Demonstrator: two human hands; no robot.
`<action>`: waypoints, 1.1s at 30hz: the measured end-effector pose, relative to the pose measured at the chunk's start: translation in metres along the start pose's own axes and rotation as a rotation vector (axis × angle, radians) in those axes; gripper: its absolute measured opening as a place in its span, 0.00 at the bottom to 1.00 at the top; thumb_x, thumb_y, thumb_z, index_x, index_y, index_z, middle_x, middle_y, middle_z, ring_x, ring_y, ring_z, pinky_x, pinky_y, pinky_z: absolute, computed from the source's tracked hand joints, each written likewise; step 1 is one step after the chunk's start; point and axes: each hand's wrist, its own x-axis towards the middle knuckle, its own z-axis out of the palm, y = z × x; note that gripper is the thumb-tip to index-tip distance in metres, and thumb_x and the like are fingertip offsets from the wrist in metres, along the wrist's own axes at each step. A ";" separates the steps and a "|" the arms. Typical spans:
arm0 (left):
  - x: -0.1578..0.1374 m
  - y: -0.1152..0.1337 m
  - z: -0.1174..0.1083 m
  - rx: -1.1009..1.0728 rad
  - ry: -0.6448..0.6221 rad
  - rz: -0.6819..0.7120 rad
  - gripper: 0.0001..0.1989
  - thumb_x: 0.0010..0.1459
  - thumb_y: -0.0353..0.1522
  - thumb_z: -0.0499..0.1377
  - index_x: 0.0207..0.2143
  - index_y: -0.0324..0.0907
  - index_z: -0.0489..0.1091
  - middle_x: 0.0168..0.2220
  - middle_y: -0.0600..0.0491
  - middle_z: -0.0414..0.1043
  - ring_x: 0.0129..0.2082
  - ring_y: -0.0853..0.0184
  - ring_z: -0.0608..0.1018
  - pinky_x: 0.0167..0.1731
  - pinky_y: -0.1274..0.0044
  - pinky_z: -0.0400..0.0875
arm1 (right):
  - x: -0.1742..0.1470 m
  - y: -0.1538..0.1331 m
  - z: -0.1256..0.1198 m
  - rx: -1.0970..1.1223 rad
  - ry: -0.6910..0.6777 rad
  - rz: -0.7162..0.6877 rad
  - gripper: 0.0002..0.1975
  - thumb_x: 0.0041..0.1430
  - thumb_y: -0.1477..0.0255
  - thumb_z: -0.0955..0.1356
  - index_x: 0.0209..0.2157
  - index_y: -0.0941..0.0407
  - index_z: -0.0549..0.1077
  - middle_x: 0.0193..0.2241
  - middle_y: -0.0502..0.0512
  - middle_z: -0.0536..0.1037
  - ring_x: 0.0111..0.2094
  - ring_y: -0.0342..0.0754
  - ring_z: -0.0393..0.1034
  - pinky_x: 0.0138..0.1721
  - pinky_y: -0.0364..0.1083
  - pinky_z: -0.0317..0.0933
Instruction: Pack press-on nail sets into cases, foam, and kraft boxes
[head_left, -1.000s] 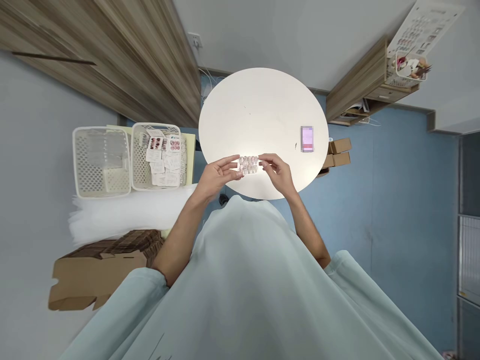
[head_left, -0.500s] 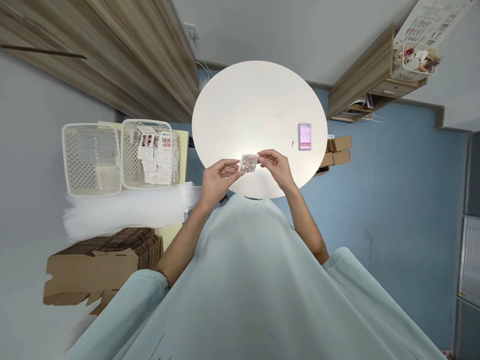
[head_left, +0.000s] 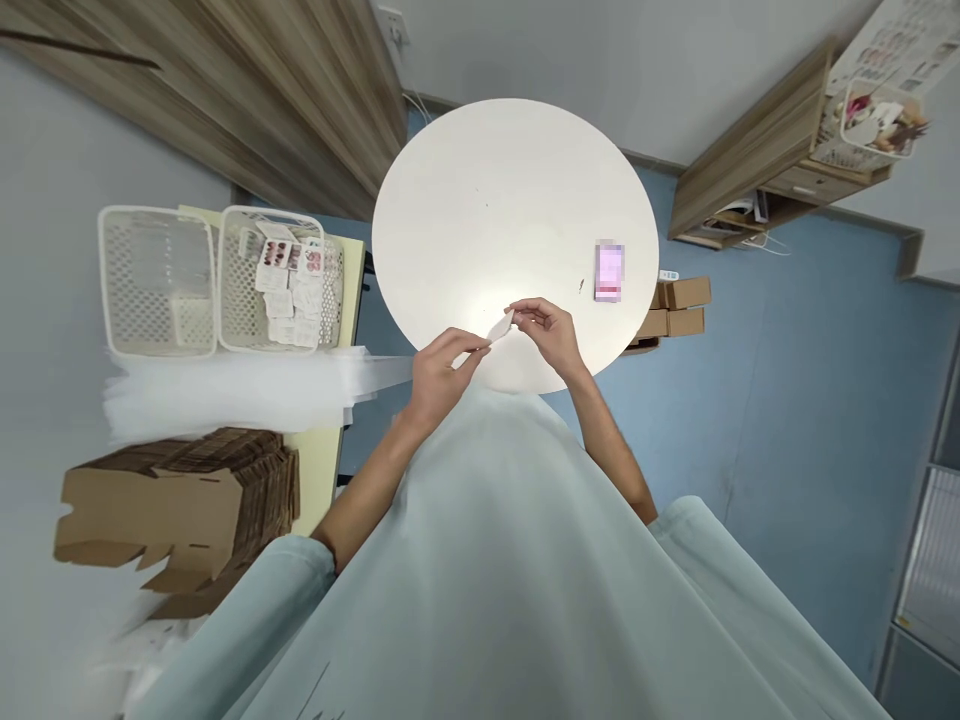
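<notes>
We hold a small pale card [head_left: 500, 327] above the near edge of the round white table [head_left: 517, 180], one end pinched in the left hand [head_left: 437, 378], the other in the right hand [head_left: 553, 338]. It is tilted nearly edge-on, so we cannot read its face; gripping only the ends probably leaves the middle uncovered and easy to turn. It looks thin and stiff. On the table's smooth right side lies a phone [head_left: 609, 271], likely there to leave our hands room. Left of the table, a perforated plastic basket [head_left: 238, 310] corrals loose printed cards [head_left: 292, 290]; nearer us on the table's left are filmy white sheets [head_left: 232, 390] and flattened brown cardboard boxes [head_left: 161, 500], presumably stacked to save space.
</notes>
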 end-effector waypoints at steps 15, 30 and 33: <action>0.012 -0.134 -0.032 -0.138 0.224 -0.511 0.22 0.51 0.39 0.73 0.48 0.40 0.80 0.48 0.44 0.85 0.40 0.61 0.84 0.48 0.68 0.80 | 0.058 0.095 0.100 -0.219 -0.154 0.325 0.07 0.63 0.69 0.79 0.40 0.54 0.82 0.41 0.55 0.86 0.40 0.49 0.83 0.51 0.52 0.79; 0.017 -0.181 -0.139 0.131 0.055 -0.506 0.15 0.64 0.30 0.66 0.53 0.45 0.82 0.58 0.48 0.85 0.51 0.55 0.88 0.60 0.65 0.78 | 0.052 0.078 0.181 -0.621 0.028 0.311 0.14 0.69 0.70 0.74 0.55 0.55 0.80 0.57 0.63 0.85 0.52 0.55 0.84 0.59 0.54 0.77; 0.005 -0.188 -0.175 0.087 0.106 -0.491 0.14 0.64 0.30 0.66 0.52 0.46 0.81 0.57 0.50 0.86 0.51 0.56 0.88 0.60 0.66 0.78 | 0.052 0.067 0.207 -0.620 0.004 0.291 0.13 0.69 0.69 0.74 0.53 0.54 0.81 0.55 0.62 0.86 0.51 0.55 0.85 0.58 0.55 0.78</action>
